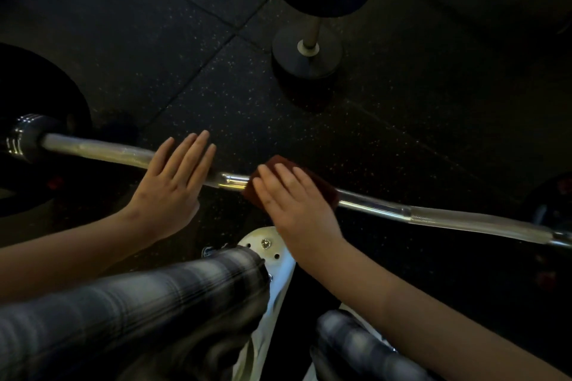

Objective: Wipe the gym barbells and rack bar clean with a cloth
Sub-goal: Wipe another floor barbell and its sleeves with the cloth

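Under the right hand (294, 199), cloth (276, 162) covers barbell (433, 217).

— Where's the cloth (320, 187)?
— Dark red, draped over the bar, under the flat fingers of the right hand (294, 204).
— And the barbell (387, 210)?
— Steel, lying crosswise, passing beneath the left hand (173, 185) too.
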